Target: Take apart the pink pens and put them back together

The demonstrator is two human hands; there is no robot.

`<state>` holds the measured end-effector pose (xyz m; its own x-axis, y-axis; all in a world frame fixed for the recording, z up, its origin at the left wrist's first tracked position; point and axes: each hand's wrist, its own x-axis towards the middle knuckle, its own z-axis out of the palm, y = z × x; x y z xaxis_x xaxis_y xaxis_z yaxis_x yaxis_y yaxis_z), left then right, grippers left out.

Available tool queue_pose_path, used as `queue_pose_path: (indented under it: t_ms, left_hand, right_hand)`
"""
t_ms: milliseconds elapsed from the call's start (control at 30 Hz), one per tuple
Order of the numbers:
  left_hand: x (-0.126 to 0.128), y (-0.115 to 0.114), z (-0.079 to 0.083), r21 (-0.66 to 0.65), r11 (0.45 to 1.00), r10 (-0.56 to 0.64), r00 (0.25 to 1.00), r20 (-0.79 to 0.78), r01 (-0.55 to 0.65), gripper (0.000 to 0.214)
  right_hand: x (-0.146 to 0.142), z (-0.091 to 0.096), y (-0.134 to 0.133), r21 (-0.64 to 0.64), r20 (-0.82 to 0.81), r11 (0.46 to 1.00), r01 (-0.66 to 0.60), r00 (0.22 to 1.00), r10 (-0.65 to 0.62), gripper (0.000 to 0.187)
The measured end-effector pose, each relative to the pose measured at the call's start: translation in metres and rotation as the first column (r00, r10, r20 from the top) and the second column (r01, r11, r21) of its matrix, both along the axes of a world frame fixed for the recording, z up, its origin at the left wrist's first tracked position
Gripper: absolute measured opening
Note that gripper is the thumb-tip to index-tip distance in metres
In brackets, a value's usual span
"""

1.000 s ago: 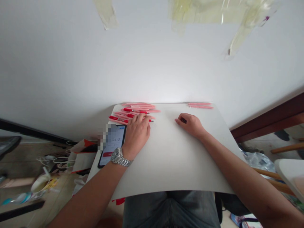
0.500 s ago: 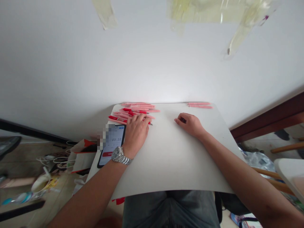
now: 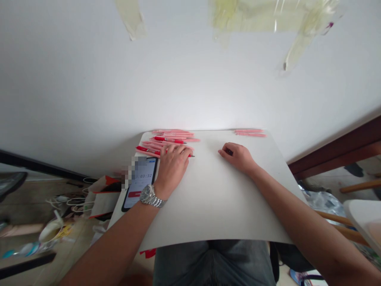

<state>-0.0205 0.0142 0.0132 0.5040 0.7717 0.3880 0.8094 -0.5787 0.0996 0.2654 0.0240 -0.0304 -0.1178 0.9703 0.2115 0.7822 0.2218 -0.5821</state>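
Observation:
At the back left of the white table, my left hand is closed over the near edge of a pile of pens, with a metal watch on its wrist. The fingers grip a red pen, whose dark tip sticks out to the right; the rest of it is mostly hidden. Pink pens and other red pens lie crosswise in the pile. My right hand rests on the tabletop, curled into a loose fist, and nothing shows in it. Beyond it, two pink pens lie side by side along the back edge.
A phone showing a timer lies left of my left wrist. The white table stands against a wall with yellowed tape. On the floor at left are a cup, a bottle and bags; a chair is at right.
My left hand has shifted slightly to the right, and the red pen's tip reaches further right with it. My right hand has stayed in place.

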Motion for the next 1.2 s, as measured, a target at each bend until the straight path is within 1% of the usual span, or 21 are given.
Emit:
queue_pose_path:
  t_ms: [233,367,500,633,733,800,867,967,1100,1200]
  left_hand:
    - [0.005,-0.004,-0.004,0.133,0.984,-0.131,0.983,0.128,0.114,0.021]
    - [0.010,-0.010,-0.008,0.141,0.975,-0.199,0.956,0.217,0.171,0.025]
    - [0.016,-0.016,-0.011,0.074,0.978,-0.211,0.908,0.362,0.197,0.023]
    - [0.019,-0.019,-0.013,-0.090,0.970,-0.152,0.850,0.505,0.227,0.019]
    - [0.020,-0.020,-0.014,-0.168,0.959,-0.090,0.807,0.583,0.228,0.016]
    - [0.021,-0.020,-0.014,-0.197,0.953,-0.064,0.787,0.614,0.231,0.014]
    - [0.022,-0.020,-0.014,-0.216,0.946,-0.051,0.770,0.636,0.241,0.012]
    - [0.023,-0.022,-0.014,-0.236,0.937,-0.044,0.758,0.650,0.257,0.012]
    - [0.025,-0.024,-0.015,-0.253,0.929,-0.045,0.762,0.646,0.270,0.014]
    - [0.025,-0.025,-0.014,-0.262,0.920,-0.055,0.756,0.652,0.293,0.014]
  right_hand:
    - [0.000,-0.002,0.001,0.011,-0.011,1.000,-0.015,1.000,0.015,0.025]
    - [0.000,-0.002,0.001,0.015,-0.022,1.000,-0.016,1.000,0.017,0.025]
    - [0.001,-0.003,0.000,0.028,-0.038,0.999,-0.023,0.999,0.024,0.026]
    - [0.001,-0.001,0.000,0.054,-0.084,0.998,-0.035,0.996,0.039,0.030]
    - [-0.001,0.005,-0.005,0.078,-0.155,0.997,-0.030,0.987,0.042,0.034]
    - [-0.005,0.011,-0.011,0.068,-0.207,0.997,-0.035,0.977,0.048,0.037]
    - [-0.011,0.018,-0.018,0.014,-0.267,0.999,-0.050,0.962,0.052,0.042]
    - [-0.022,0.027,-0.030,-0.085,-0.362,0.986,-0.146,0.926,0.106,0.046]
    - [-0.033,0.031,-0.040,-0.099,-0.442,0.961,-0.260,0.876,0.192,0.044]
    - [-0.038,0.030,-0.043,-0.110,-0.473,0.953,-0.283,0.858,0.200,0.043]
